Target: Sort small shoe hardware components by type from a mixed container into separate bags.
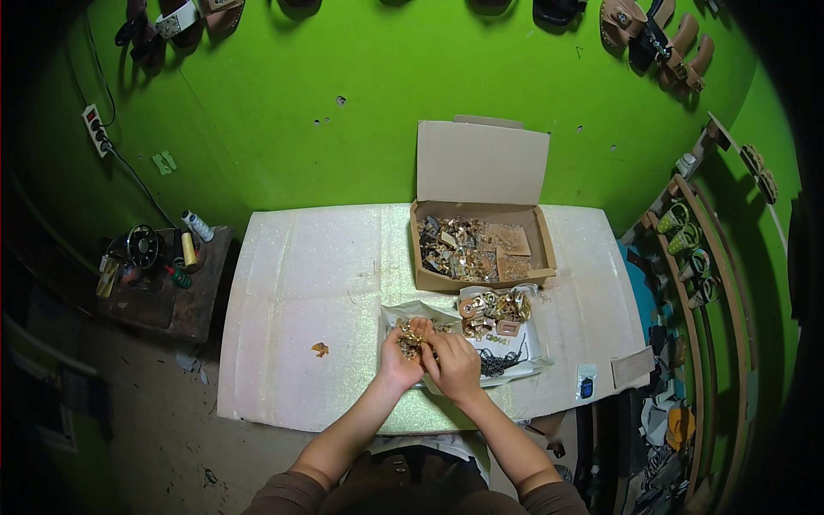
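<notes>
My left hand (pixel 400 364) is palm up, cupped around a small heap of gold-coloured metal fittings (pixel 412 340). Over that palm my right hand (pixel 456 367) has its fingers bent and pressed together among the pieces; what they pinch is hidden. Both hands are above a white lined tray (pixel 390 314) holding more small metal bits. Beside it, to the right, a second white tray (pixel 539 342) contains gold buckles (pixel 498 307) and a heap of black chain (pixel 501 362).
Behind the trays stands an open cardboard box (pixel 483 163) full of mixed fittings (pixel 455 247). A small brown-gold piece (pixel 320 348) lies on the sparkly white tabletop (pixel 292 283). At the right edge are a small blue-and-white packet (pixel 586 383) and a grey rectangular piece (pixel 633 368).
</notes>
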`<move>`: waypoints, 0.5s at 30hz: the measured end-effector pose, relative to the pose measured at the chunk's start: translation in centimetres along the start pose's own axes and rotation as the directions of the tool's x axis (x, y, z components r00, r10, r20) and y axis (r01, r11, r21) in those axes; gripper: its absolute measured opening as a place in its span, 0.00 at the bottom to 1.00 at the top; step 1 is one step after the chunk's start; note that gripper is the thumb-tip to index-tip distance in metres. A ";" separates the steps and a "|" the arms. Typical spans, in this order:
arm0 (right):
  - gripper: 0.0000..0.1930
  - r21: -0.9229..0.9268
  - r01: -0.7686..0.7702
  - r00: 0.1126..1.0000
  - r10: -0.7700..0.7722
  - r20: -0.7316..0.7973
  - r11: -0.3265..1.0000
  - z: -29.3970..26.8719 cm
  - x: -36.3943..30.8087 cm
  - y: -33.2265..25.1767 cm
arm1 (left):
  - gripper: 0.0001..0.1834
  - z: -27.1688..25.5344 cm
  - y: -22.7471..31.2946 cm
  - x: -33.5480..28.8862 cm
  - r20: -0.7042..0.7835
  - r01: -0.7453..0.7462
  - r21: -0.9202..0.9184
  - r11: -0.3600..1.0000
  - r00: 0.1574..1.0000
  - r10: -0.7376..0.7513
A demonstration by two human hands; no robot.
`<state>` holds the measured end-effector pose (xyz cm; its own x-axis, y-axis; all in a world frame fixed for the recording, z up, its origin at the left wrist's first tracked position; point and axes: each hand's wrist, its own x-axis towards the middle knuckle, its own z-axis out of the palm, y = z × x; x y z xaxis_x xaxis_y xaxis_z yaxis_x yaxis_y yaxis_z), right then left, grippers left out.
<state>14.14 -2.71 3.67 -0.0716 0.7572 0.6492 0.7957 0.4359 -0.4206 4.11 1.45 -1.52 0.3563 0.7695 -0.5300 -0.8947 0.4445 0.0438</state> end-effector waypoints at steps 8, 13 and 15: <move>0.05 0.656 -0.686 0.696 0.549 0.463 0.316 0.5 -0.4 2.1 | 0.16 0.0 -1.0 0.7 0.073 0.030 -0.049 0.998 0.997 -0.027; 0.05 0.601 -0.791 0.465 0.526 0.712 -0.114 -0.9 -1.1 5.6 | 0.19 -0.2 -3.0 0.9 0.105 0.043 0.114 0.993 0.993 -0.055; 0.06 0.573 -0.741 0.410 0.441 0.799 -0.350 -1.7 -1.1 6.4 | 0.17 -0.4 -3.9 1.6 0.044 0.011 0.092 0.996 0.999 -0.015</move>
<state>20.27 -1.56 1.36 -0.1592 0.8908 -0.4256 -0.5703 -0.4349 -0.6969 8.05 0.70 -2.89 0.3812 0.7821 -0.4929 -0.8623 0.4930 0.1154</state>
